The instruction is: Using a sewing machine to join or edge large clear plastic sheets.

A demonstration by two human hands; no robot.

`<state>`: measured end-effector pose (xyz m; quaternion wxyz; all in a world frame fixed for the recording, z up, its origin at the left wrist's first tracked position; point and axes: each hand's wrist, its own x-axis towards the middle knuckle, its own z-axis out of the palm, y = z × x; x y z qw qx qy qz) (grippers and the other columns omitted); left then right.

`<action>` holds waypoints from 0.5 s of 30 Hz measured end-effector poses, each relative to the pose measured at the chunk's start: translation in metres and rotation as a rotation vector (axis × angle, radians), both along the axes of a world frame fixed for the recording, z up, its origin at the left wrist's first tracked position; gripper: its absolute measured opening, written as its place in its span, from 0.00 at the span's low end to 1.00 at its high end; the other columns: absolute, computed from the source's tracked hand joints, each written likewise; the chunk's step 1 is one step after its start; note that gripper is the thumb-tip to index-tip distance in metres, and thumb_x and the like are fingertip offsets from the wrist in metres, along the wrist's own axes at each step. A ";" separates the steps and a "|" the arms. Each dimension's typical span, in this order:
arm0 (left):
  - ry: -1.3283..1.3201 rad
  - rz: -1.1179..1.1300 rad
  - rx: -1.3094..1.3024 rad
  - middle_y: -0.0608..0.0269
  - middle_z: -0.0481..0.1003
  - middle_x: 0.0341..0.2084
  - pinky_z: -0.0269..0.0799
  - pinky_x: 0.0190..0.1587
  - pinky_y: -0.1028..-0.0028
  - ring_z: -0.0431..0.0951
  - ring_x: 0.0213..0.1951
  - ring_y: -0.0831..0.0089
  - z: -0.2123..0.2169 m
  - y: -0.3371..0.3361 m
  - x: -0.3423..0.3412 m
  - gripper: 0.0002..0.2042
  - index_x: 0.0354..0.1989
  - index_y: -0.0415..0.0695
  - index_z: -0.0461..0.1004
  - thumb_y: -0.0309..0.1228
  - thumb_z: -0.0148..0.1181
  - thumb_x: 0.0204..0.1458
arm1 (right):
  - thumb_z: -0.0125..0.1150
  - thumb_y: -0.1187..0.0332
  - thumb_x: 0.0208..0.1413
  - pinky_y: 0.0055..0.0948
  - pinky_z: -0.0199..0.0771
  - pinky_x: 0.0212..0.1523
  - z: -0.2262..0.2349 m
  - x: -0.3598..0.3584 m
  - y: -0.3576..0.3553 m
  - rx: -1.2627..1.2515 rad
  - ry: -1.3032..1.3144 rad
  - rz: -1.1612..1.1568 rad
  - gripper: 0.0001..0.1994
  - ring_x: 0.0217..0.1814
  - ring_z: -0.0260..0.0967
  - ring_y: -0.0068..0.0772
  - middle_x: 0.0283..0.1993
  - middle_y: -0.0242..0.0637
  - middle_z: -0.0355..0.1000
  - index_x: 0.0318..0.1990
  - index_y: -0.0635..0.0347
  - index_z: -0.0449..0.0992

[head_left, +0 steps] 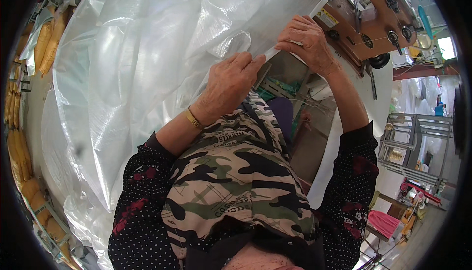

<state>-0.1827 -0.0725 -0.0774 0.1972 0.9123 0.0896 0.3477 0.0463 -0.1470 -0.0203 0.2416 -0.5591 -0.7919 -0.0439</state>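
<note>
— Item one?
— Large translucent white woven-plastic sack (147, 63), bunched across the upper left, its folded edge running toward the brown sewing-machine head (364, 14) at upper right.
— Hands?
— Left hand (228, 85): fingers curled, pinching the sack's edge. Right hand (307, 44): fingers pressed down on the same edge, just beside the machine; the two hands near each other.
— Other entries?
— Gold bracelet (193, 119) on the left wrist; camouflage-print apron (236, 176); yellow filled bags (17, 137) along the left rim.
</note>
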 end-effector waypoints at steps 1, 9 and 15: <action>0.007 -0.030 -0.007 0.62 0.67 0.26 0.69 0.27 0.65 0.73 0.28 0.64 0.000 0.002 0.000 0.17 0.50 0.41 0.73 0.21 0.59 0.48 | 0.66 0.60 0.48 0.34 0.63 0.44 0.000 0.004 0.001 0.003 -0.016 -0.007 0.11 0.37 0.66 0.35 0.30 0.30 0.71 0.27 0.59 0.75; 0.061 -0.111 -0.047 0.60 0.68 0.25 0.69 0.26 0.64 0.74 0.26 0.62 -0.004 0.014 0.003 0.18 0.50 0.43 0.72 0.21 0.58 0.48 | 0.68 0.59 0.44 0.34 0.62 0.44 0.005 0.049 0.014 0.086 -0.177 -0.058 0.14 0.35 0.65 0.36 0.27 0.31 0.67 0.24 0.58 0.73; 0.130 -0.174 -0.013 0.60 0.68 0.24 0.69 0.25 0.64 0.74 0.26 0.61 -0.009 0.016 0.009 0.17 0.48 0.42 0.72 0.21 0.58 0.48 | 0.65 0.57 0.48 0.36 0.60 0.49 0.013 0.087 0.018 0.138 -0.341 -0.156 0.13 0.39 0.66 0.36 0.32 0.32 0.68 0.29 0.57 0.73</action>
